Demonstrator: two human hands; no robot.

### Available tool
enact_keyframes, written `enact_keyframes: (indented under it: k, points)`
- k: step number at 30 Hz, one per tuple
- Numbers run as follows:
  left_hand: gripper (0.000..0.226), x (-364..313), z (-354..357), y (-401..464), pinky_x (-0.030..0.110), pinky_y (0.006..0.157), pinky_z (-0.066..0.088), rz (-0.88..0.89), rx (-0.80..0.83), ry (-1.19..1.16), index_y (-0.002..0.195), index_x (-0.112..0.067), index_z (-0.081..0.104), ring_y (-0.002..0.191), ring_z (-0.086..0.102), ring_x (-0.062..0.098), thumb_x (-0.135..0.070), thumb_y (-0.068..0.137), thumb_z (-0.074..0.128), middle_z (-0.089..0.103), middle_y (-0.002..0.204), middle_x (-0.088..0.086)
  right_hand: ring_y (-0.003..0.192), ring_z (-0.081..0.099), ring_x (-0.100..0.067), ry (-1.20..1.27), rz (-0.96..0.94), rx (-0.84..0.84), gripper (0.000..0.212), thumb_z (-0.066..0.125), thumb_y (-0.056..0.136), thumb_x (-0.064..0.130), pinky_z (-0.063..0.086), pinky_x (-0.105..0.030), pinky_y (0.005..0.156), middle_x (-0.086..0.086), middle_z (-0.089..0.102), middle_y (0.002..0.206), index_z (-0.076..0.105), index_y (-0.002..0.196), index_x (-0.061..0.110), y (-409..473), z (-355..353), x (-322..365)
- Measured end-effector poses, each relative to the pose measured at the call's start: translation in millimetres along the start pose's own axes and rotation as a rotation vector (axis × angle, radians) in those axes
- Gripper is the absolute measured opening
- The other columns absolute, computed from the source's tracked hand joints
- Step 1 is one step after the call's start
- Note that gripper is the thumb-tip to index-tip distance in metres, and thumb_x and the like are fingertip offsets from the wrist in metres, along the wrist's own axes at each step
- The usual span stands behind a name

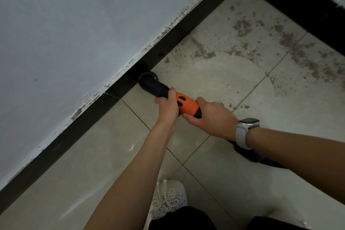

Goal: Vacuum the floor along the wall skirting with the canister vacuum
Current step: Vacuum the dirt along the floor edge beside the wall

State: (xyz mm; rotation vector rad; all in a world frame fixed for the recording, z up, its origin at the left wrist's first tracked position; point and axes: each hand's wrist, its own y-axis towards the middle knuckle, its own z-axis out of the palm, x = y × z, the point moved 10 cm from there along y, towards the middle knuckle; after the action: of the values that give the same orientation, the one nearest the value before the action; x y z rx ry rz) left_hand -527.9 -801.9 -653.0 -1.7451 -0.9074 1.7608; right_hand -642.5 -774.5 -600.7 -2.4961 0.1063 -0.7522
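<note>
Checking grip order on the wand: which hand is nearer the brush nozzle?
Left. The left hand grips the wand just behind the brush nozzle at the skirting. The right hand holds the orange handle's rear end, farther back.

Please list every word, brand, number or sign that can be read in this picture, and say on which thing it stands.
None can be read.
Orange vacuum handle: black shapes only, no letters.
Watch on the right wrist: its face shows no text.
Wall, skirting and floor tiles: no writing.
</note>
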Motion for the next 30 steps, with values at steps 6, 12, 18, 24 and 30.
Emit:
enact_keyframes:
  k: [6, 12, 18, 24, 30]
  points:
    - [0.035, -10.8, 29.7, 9.5, 0.043, 0.090, 0.050, 0.024, 0.049, 0.035, 0.117, -0.008, 0.027, 0.092, 0.054, 0.022, -0.031, 0.097, 0.044, 0.050, 0.088, 0.004, 0.063, 0.051, -0.020, 0.019, 0.083, -0.044, 0.040, 0.051, 0.090, 0.053, 0.041, -0.030, 0.059, 0.004, 0.045, 0.069, 0.039, 0.099, 0.016, 4.2, -17.7, -20.8]
    - [0.049, -18.2, 57.4, 19.0, 0.050, 0.095, 0.049, 0.023, 0.093, 0.091, 0.130, -0.003, 0.023, 0.100, 0.057, 0.028, -0.032, 0.096, 0.045, 0.052, 0.095, 0.008, 0.068, 0.056, -0.023, 0.042, 0.122, -0.074, 0.040, 0.052, 0.089, 0.053, 0.047, -0.034, 0.062, 0.000, 0.052, 0.075, 0.042, 0.100, 0.016, 9.4, -33.5, -38.6]
    - [0.053, -28.5, 86.5, 29.1, 0.051, 0.096, 0.048, 0.043, 0.130, 0.144, 0.131, -0.001, 0.023, 0.108, 0.056, 0.033, -0.033, 0.095, 0.046, 0.051, 0.110, 0.016, 0.061, 0.055, -0.016, 0.092, 0.166, -0.115, 0.041, 0.052, 0.089, 0.053, 0.046, -0.031, 0.058, 0.002, 0.055, 0.072, 0.045, 0.102, 0.015, 15.9, -50.6, -59.4]
    - [0.051, -42.0, 123.7, 38.0, 0.049, 0.092, 0.051, 0.072, 0.187, 0.160, 0.131, -0.002, 0.024, 0.105, 0.057, 0.031, -0.032, 0.096, 0.045, 0.050, 0.107, 0.014, 0.061, 0.056, -0.019, 0.140, 0.211, -0.154, 0.040, 0.051, 0.089, 0.054, 0.050, -0.036, 0.061, 0.000, 0.054, 0.072, 0.044, 0.100, 0.016, 23.6, -70.7, -82.5]
    - [0.022, -55.3, 162.7, 46.7, 0.033, 0.069, 0.049, 0.087, 0.253, 0.193, 0.101, -0.009, 0.039, 0.078, 0.054, 0.016, -0.030, 0.098, 0.043, 0.051, 0.088, 0.004, 0.058, 0.052, -0.017, 0.197, 0.247, -0.229, 0.040, 0.052, 0.088, 0.055, 0.047, -0.034, 0.059, 0.001, 0.051, 0.070, 0.044, 0.097, 0.016, 34.2, -88.9, -107.5]
